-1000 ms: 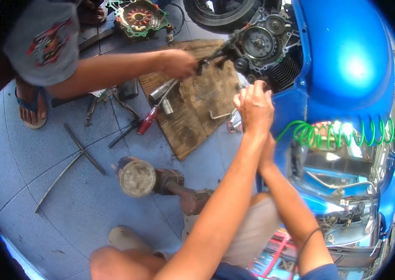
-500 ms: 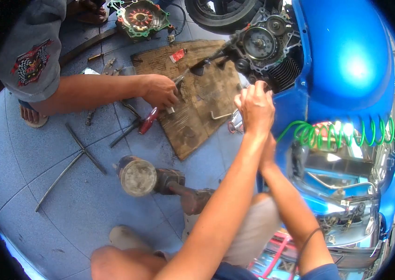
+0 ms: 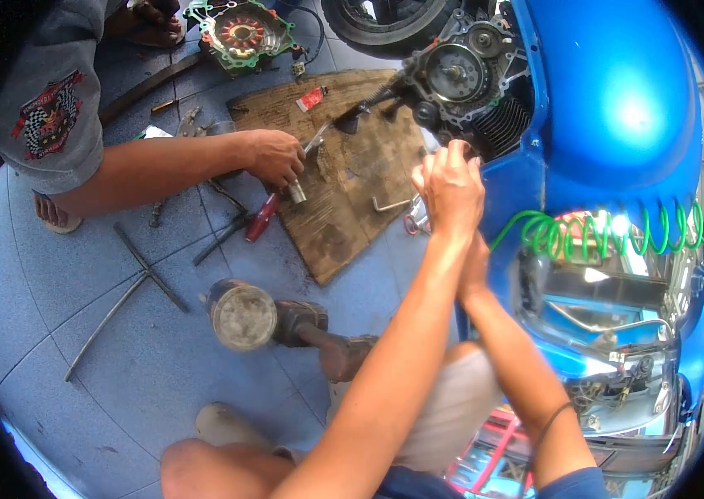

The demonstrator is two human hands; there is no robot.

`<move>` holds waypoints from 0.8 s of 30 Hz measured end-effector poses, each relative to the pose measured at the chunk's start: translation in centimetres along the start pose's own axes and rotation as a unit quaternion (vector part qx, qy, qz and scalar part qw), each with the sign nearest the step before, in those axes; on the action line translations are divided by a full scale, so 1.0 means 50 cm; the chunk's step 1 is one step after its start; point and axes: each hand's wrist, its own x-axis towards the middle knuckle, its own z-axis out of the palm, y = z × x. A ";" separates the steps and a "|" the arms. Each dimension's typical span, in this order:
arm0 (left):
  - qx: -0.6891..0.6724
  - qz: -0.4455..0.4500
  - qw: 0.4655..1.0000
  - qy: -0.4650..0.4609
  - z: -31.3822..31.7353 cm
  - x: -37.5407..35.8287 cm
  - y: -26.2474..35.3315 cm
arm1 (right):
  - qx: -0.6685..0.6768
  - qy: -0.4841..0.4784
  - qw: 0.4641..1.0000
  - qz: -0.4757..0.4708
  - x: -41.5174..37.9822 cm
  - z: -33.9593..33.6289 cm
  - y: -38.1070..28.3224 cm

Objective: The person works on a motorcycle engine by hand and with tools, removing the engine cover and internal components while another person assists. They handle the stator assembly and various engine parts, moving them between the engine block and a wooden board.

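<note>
Two arms of the person wearing the camera reach up from the bottom of the view toward the exposed engine (image 3: pixel 462 83) of a blue motorcycle (image 3: pixel 618 108). The left hand (image 3: pixel 450 185) is raised with its fingers curled together at the finned cylinder just below the round engine part; what they pinch is hidden behind the knuckles. The right hand (image 3: pixel 475 270) lies behind the left forearm, against the blue bodywork, and whether it is spread or clenched cannot be told. One co-worker's hand (image 3: pixel 275 158) comes in from the left and grips a metal socket (image 3: pixel 295 193) at the near-left edge of a worn wooden board (image 3: pixel 344 200) lying on the blue tiled floor (image 3: pixel 119 333). On or beside the board lie one red-handled screwdriver (image 3: pixel 262 218), one bent metal key (image 3: pixel 389 202) and one small red tube (image 3: pixel 312 99). One long cross-shaped wrench (image 3: pixel 131 287) lies on open floor to the left, well apart from the board. One power tool with a round face (image 3: pixel 244 314) lies between the board and the person's knee, close under the left forearm. One green-gasketed stator cover (image 3: pixel 240 33) sits at the top edge, next to one tyre (image 3: pixel 385 21). One green coiled hose (image 3: pixel 618 233) stretches across the bike on the right. The floor is open at lower left; the bike closes off the whole right side.
</note>
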 end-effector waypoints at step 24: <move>-0.002 -0.001 1.000 0.003 0.001 -0.001 0.000 | 0.001 -0.012 1.000 -0.012 -0.005 0.000 0.010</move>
